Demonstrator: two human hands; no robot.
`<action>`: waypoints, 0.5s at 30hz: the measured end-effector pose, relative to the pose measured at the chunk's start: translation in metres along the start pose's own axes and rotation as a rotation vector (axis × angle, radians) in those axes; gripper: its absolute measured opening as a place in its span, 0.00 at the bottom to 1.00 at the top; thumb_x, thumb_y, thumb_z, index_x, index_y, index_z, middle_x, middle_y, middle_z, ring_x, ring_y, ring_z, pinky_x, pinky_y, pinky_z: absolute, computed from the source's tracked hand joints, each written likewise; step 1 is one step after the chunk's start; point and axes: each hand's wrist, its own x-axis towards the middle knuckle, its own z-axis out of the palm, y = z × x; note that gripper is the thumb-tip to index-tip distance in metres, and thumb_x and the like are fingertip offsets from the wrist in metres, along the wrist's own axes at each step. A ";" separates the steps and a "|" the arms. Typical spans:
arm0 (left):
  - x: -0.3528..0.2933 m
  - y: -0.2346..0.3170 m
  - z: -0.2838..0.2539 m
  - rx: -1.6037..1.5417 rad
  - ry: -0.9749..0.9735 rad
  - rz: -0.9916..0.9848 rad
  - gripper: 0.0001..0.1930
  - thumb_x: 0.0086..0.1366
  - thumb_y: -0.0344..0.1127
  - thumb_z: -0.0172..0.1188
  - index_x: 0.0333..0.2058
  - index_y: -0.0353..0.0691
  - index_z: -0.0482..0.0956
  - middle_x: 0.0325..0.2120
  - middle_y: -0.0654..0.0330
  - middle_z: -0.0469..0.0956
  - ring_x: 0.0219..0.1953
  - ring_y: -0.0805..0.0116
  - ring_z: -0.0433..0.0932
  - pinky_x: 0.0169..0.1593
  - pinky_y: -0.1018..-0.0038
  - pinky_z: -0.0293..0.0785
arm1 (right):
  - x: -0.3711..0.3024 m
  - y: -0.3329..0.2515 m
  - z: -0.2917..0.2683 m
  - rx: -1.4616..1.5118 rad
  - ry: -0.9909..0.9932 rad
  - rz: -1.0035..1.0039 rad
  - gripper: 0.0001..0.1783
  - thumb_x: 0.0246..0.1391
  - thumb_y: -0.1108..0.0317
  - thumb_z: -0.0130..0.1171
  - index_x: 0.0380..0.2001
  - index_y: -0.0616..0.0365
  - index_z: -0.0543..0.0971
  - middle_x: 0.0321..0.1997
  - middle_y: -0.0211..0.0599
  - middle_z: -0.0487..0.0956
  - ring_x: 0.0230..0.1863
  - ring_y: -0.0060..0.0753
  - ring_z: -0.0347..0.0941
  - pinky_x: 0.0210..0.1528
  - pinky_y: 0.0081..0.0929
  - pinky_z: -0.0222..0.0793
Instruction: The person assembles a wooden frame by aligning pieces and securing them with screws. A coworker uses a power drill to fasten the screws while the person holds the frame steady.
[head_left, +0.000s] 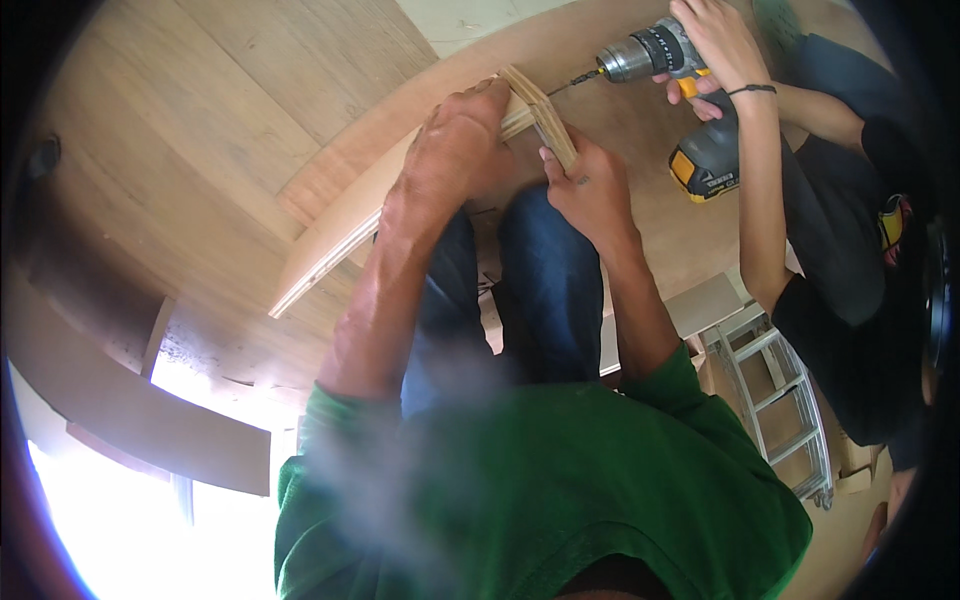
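A long plywood board (335, 238) slants from the lower left up to the middle. Across its upper end sits a short plywood strip (545, 112), angled to the board. My left hand (455, 135) is closed over the board's end, its fingertips by the strip. The lower end of the strip is pinched between thumb and fingers of my right hand (595, 190). A co-worker's hands (715, 45) hold a cordless drill (640, 55), its bit (578, 82) pointing at the strip's outer face. Whether the bit's tip touches the wood I cannot tell.
The co-worker, in black sleeves (835, 350), crouches at the right. A metal ladder (790, 400) lies behind my right side. Under the work is a large curved brown sheet (340, 150) on a wood-plank floor (230, 90). A curved panel (140, 410) stands at the left.
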 end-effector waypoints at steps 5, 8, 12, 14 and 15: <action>-0.002 0.001 -0.003 0.029 -0.040 -0.032 0.38 0.57 0.21 0.62 0.70 0.37 0.77 0.53 0.33 0.85 0.60 0.34 0.82 0.64 0.52 0.80 | 0.000 -0.004 -0.002 -0.031 -0.022 0.025 0.14 0.62 0.68 0.68 0.50 0.55 0.86 0.37 0.59 0.87 0.44 0.70 0.85 0.46 0.56 0.81; -0.001 0.000 -0.003 0.027 -0.057 -0.024 0.34 0.57 0.22 0.63 0.66 0.35 0.78 0.53 0.34 0.85 0.61 0.34 0.82 0.64 0.50 0.80 | -0.001 -0.004 -0.003 -0.016 -0.017 0.021 0.13 0.61 0.69 0.68 0.49 0.56 0.86 0.37 0.58 0.87 0.44 0.69 0.85 0.47 0.56 0.81; -0.001 0.001 -0.002 0.031 -0.029 0.026 0.26 0.60 0.25 0.65 0.59 0.31 0.79 0.54 0.36 0.85 0.60 0.34 0.82 0.65 0.48 0.80 | 0.000 -0.001 -0.003 0.015 -0.024 0.009 0.14 0.60 0.69 0.68 0.49 0.56 0.86 0.37 0.58 0.87 0.45 0.69 0.85 0.47 0.55 0.80; -0.001 0.003 -0.003 0.031 -0.012 0.029 0.25 0.60 0.25 0.66 0.58 0.31 0.79 0.54 0.36 0.85 0.60 0.34 0.82 0.65 0.48 0.80 | 0.001 0.000 -0.003 0.003 -0.032 -0.003 0.17 0.63 0.69 0.69 0.54 0.58 0.87 0.36 0.59 0.87 0.41 0.67 0.85 0.45 0.50 0.80; -0.001 0.004 -0.003 0.032 -0.010 0.026 0.25 0.60 0.26 0.66 0.58 0.30 0.79 0.54 0.36 0.85 0.61 0.35 0.82 0.65 0.49 0.80 | 0.001 0.001 -0.004 -0.004 -0.038 -0.006 0.18 0.65 0.68 0.69 0.56 0.58 0.87 0.35 0.60 0.86 0.40 0.66 0.86 0.44 0.47 0.80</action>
